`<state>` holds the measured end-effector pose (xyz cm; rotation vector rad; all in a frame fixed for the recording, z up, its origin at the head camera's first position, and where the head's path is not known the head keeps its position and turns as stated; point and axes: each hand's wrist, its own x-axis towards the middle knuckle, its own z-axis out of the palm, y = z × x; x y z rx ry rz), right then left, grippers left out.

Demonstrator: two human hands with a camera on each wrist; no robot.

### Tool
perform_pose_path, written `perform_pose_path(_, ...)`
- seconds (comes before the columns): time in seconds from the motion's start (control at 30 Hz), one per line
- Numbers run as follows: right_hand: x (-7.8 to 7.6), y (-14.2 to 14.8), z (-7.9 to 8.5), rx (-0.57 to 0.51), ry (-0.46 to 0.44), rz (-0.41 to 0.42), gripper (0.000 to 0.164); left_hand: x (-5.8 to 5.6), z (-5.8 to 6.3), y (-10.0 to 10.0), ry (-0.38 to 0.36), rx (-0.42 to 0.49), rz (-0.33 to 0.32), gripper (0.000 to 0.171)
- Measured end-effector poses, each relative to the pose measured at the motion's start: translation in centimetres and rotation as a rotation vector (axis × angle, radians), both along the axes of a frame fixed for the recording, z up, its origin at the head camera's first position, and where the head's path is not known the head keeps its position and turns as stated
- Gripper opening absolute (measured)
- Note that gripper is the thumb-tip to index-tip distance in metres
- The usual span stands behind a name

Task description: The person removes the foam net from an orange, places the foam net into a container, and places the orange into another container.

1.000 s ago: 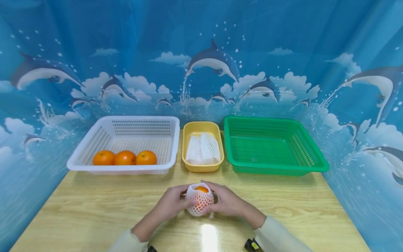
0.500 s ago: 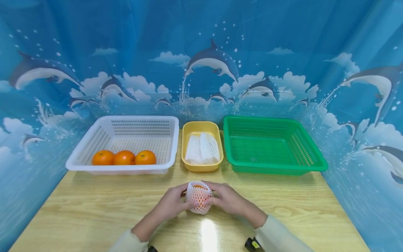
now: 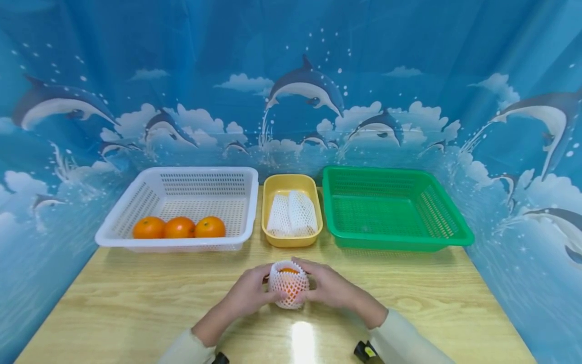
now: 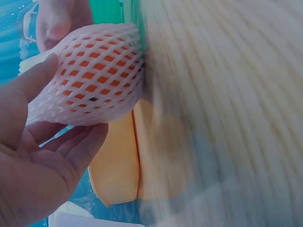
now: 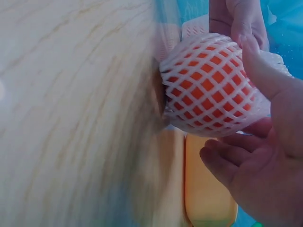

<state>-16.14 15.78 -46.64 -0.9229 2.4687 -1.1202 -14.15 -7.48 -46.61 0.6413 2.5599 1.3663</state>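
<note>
An orange [image 3: 288,290] wrapped in a white foam net sleeve [image 4: 102,71] is held at the front middle of the table. My left hand [image 3: 250,291] grips its left side, thumb on the near face and fingers round behind. On the opposite side my right hand [image 3: 329,286] holds it the same way. The sleeve's upper rim stands up round the fruit, and a bit of bare orange peel shows through the opening. In the right wrist view the orange [image 5: 208,90] fills the mesh, its end right at the tabletop.
A white basket [image 3: 177,245] with three oranges [image 3: 179,228] stands at the back left. In the back middle, a yellow bin [image 3: 292,242] holds white foam net sleeves [image 3: 302,212]. To its right is a green basket [image 3: 400,242]. A dolphin-print curtain [image 3: 291,76] hangs behind.
The sleeve's rim has come up higher round the orange, covering more of its top. My right thumb has shifted a little up the near side; both hands stay at the same place.
</note>
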Motion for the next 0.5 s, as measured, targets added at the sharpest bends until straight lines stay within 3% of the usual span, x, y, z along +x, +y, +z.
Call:
perform_pose_path(0.17,0.21,-0.55,-0.10,0.037,-0.058,-0.005,0.112,0.04,0.07,-0.18,0.051,-0.039,0.023,0.053)
perform_pose_path(0.5,0.27,-0.83,-0.05,0.049,-0.049,-0.021,0.107,0.34,0.98,-0.57,0.110,-0.134,0.054,0.044)
